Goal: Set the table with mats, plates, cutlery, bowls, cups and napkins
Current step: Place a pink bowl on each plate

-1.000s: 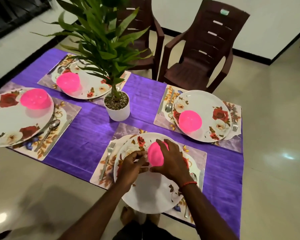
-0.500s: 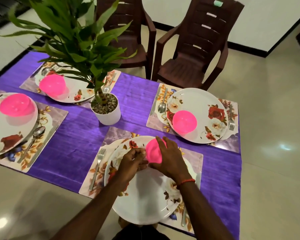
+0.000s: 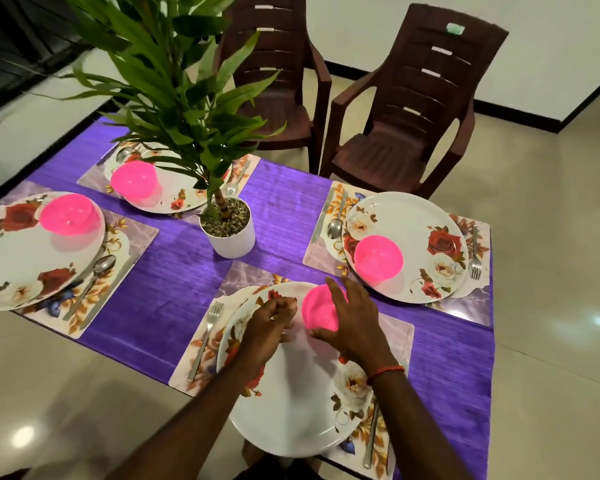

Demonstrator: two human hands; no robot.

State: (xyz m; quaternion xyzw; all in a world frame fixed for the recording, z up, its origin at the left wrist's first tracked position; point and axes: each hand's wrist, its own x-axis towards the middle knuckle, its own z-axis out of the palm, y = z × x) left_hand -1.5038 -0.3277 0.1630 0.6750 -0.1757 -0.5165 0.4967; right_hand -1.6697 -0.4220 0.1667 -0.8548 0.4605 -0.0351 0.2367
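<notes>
Far to the left of the potted plant (image 3: 231, 233), a rose-patterned plate (image 3: 32, 251) lies on its mat. It carries a pink bowl (image 3: 66, 214) on its far part, and a spoon (image 3: 99, 266) lies on the side toward the plant. Behind the plant and a little left, a second plate (image 3: 174, 199) carries its own bowl (image 3: 134, 178), half screened by leaves.

In front of the plant and slightly right is the place being laid. A fork (image 3: 207, 337) lies along the mat's left side, then comes the near plate (image 3: 291, 393). The left hand (image 3: 271, 320) hovers over that plate's far-left part, fingers curled into a loose fist with nothing showing in them. It is just beside the near bowl (image 3: 321, 311); whether it touches I cannot tell. It probably waits there to steady the bowl.

The near bowl sits at the plate's far edge, off-centre like the others, likely to match them and leave the middle free. The right hand (image 3: 352, 323) arches over the bowl's right side with fingers straightened and spread and the thumb by the near rim. That reads as letting go or a last nudge, not a grip. A knife (image 3: 371, 434) lies on the mat to the right of the plate.

To the right of the plant, the fourth plate (image 3: 430, 220) has its bowl (image 3: 378, 258), with cutlery on both sides. No cups or napkins show, so I judge those steps remain.
</notes>
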